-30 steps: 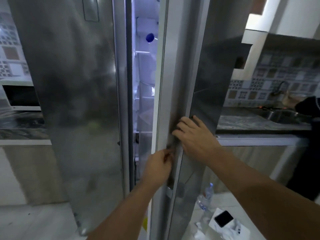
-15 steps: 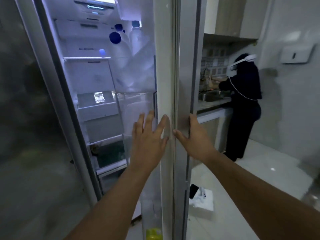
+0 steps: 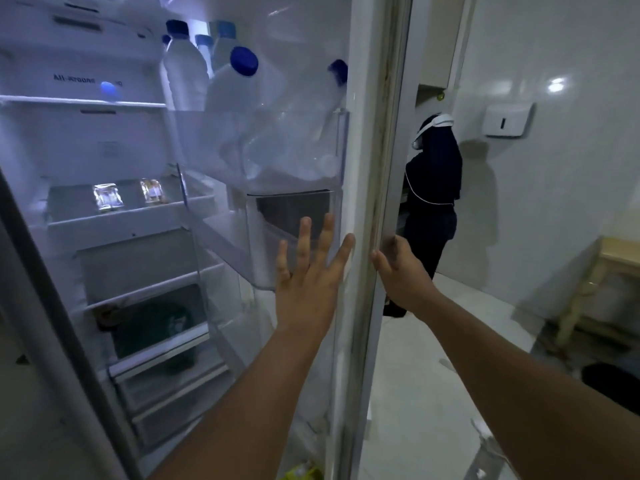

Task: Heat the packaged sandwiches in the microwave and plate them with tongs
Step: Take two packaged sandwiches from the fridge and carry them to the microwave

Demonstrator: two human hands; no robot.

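The fridge stands open, its right door (image 3: 367, 140) swung out edge-on to me. Two clear-wrapped sandwich packs lie side by side on a middle shelf inside: one (image 3: 107, 196) on the left, one (image 3: 152, 191) to its right. My left hand (image 3: 308, 275) is flat with fingers spread, pressing the inner side of the door near its edge. My right hand (image 3: 398, 271) holds the door's outer edge, thumb on the near side and fingers wrapped behind it. Both hands are well to the right of the sandwiches.
Several blue-capped water bottles (image 3: 239, 84) fill the door's upper bin. Lower fridge shelves hold a dark green item (image 3: 156, 327). A person in dark clothes (image 3: 433, 202) stands past the door at a counter. A paper dispenser (image 3: 507, 119) hangs on the wall; a wooden table (image 3: 609, 271) stands right.
The fridge door has swung from a narrow gap to wide open. My left hand went from its edge to its inner face; the shelves and sandwich packs have come into view.
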